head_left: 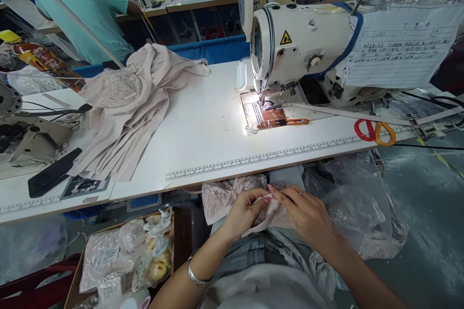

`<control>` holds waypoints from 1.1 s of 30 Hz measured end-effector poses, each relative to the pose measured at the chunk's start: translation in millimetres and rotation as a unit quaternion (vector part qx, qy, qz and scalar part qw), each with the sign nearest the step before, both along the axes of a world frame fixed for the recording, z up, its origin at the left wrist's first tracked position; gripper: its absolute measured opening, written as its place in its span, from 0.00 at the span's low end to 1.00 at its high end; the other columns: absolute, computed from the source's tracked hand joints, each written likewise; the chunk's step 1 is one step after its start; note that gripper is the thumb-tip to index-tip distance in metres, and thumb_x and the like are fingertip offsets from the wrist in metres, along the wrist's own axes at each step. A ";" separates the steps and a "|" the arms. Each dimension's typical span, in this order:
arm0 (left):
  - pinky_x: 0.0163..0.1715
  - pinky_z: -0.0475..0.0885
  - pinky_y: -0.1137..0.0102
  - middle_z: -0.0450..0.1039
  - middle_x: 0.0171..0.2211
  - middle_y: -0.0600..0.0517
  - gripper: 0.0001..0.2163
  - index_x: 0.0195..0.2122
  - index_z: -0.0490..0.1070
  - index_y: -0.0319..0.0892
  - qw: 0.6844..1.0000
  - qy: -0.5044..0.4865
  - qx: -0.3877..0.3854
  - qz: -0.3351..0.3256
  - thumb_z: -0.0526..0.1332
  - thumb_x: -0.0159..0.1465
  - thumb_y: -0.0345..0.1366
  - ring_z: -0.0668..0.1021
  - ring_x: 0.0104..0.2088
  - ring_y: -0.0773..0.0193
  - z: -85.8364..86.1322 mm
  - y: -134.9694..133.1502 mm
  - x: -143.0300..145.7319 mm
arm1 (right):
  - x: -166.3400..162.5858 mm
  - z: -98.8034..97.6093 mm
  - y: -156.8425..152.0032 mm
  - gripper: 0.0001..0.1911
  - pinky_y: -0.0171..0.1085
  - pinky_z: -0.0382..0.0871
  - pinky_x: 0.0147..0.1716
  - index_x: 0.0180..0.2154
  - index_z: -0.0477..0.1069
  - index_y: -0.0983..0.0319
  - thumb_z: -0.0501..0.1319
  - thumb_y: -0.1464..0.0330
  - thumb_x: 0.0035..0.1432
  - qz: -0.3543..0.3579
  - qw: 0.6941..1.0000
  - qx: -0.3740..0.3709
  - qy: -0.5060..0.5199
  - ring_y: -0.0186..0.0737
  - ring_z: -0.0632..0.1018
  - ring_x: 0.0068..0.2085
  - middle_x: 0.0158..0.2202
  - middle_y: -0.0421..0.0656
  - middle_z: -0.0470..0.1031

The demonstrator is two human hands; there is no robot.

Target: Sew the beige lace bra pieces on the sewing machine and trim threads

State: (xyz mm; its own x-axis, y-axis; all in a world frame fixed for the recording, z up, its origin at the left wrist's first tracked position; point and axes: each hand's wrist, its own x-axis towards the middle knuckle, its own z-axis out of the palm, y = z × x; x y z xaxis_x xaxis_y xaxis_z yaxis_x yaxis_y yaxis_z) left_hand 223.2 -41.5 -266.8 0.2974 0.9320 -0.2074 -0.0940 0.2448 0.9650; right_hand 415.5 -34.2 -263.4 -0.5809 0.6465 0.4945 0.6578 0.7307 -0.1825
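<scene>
A pale pink lace bra (221, 199) lies over my lap below the table's front edge. My left hand (248, 210) pinches an edge of it between thumb and fingers. Close beside it, my right hand (302, 210) also has its fingers closed on the bra's edge, the fingertips of both hands nearly meeting. Part of the bra is hidden under my hands. Above them stands a white sewing machine (297, 43), its lamp lighting the needle area. Orange-handled tweezers (292, 121) lie beside the needle plate.
A heap of pale pink bra pieces (126, 101) lies on the table's left. Scissors (375, 133) with red and orange handles lie at the right. A box of bagged items (123, 256) stands low left, a plastic bag (358, 198) low right. A person in turquoise (81, 14) sits beyond.
</scene>
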 end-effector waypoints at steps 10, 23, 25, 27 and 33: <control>0.27 0.59 0.73 0.63 0.21 0.54 0.21 0.27 0.68 0.38 0.987 0.104 0.090 -0.078 0.55 0.70 0.50 0.65 0.24 0.65 2.4 1.9 7.5 | -14.1 2.4 1.5 0.17 0.32 0.52 0.16 0.43 0.75 0.61 0.55 0.56 0.70 0.029 0.758 -0.512 0.403 0.31 0.57 0.17 0.18 0.35 0.57; 0.28 0.58 0.72 0.61 0.25 0.54 0.23 0.31 0.68 0.38 0.999 0.018 0.031 -0.040 0.59 0.68 0.56 0.63 0.27 0.65 11.5 -1.2 -9.4 | 0.0 6.4 10.5 0.16 0.33 0.69 0.33 0.54 0.71 0.58 0.49 0.71 0.73 0.016 0.945 -0.230 0.231 0.35 0.74 0.35 0.37 0.44 0.69; 0.31 0.60 0.71 0.65 0.27 0.52 0.22 0.34 0.71 0.37 0.999 0.007 0.030 -0.032 0.59 0.69 0.55 0.66 0.29 0.64 12.5 -1.6 -9.3 | -6.2 7.9 1.9 0.20 0.33 0.69 0.35 0.58 0.69 0.59 0.49 0.77 0.71 0.020 0.981 -0.129 0.146 0.35 0.74 0.35 0.37 0.44 0.70; 0.31 0.60 0.71 0.67 0.28 0.52 0.22 0.35 0.72 0.36 1.000 -0.014 0.011 -0.026 0.60 0.68 0.55 0.66 0.30 0.64 10.9 -2.8 -9.9 | -7.3 8.6 -1.4 0.22 0.34 0.67 0.33 0.59 0.69 0.60 0.52 0.81 0.68 0.002 0.995 -0.050 0.084 0.34 0.73 0.33 0.35 0.42 0.71; 0.32 0.62 0.72 0.71 0.28 0.51 0.20 0.33 0.77 0.36 0.999 -0.048 -0.001 0.000 0.67 0.65 0.51 0.68 0.30 0.64 9.4 -5.1 -8.2 | -7.4 8.2 -0.7 0.23 0.37 0.67 0.33 0.54 0.74 0.62 0.51 0.83 0.65 -0.010 0.999 0.012 0.029 0.36 0.74 0.31 0.34 0.43 0.72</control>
State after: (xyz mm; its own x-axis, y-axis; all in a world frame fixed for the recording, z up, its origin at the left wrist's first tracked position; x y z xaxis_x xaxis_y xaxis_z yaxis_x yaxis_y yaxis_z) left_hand 215.0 -46.5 -257.4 0.3159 0.9315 -0.1802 -0.1855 0.2469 0.9511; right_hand 408.2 -34.9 -255.2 -0.5372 0.6461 0.5422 0.6615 0.7216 -0.2045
